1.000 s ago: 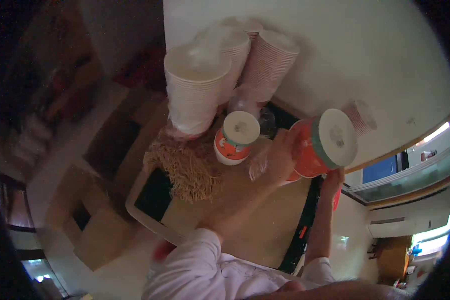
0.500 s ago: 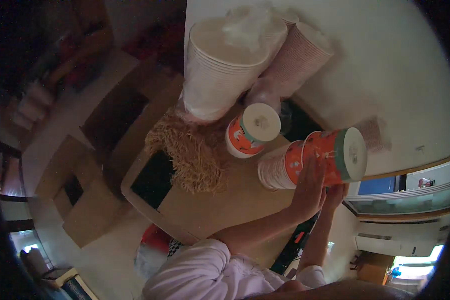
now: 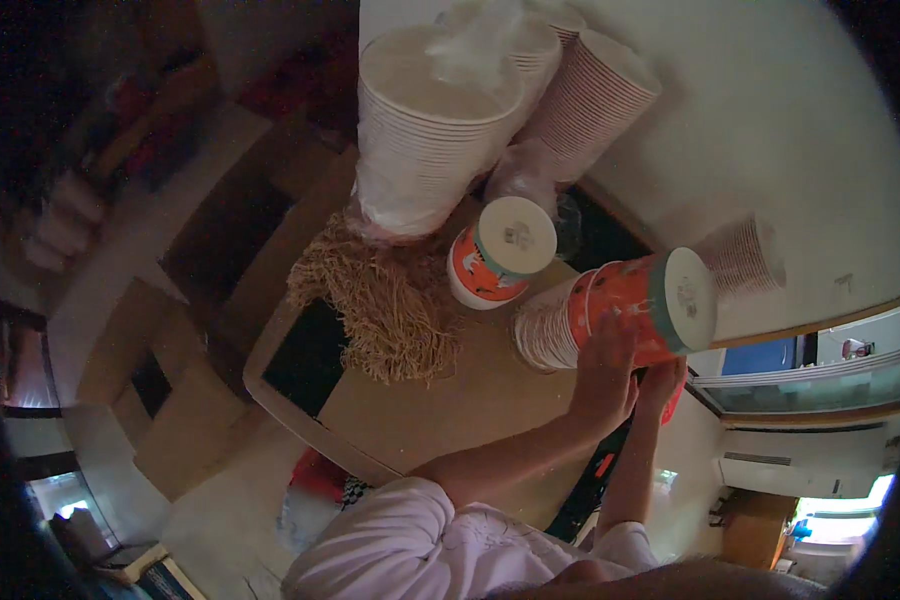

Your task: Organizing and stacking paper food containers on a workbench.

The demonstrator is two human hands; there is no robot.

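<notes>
A stack of orange paper cups with green bands lies tilted on the cardboard-topped table, white rims to the left and a pale base to the right. My left hand is at its near side, fingers stretched up against the orange wall and slightly blurred. Close beside it, my right hand is closed below the stack's green-banded end. Something red shows at its outer edge; its kind is hidden. Left of the stack, another orange cup stands upside down, base up.
Tall stacks of white paper tubs in clear plastic and a wrapped stack of cups stand at the back. Shredded brown paper lies on the table's left. Another cup stack is far right; an open carton sits on the floor.
The view has shifted a little. My hands remain at the orange stack, the left one slightly lower along it. A red thing now shows beside my right hand.
</notes>
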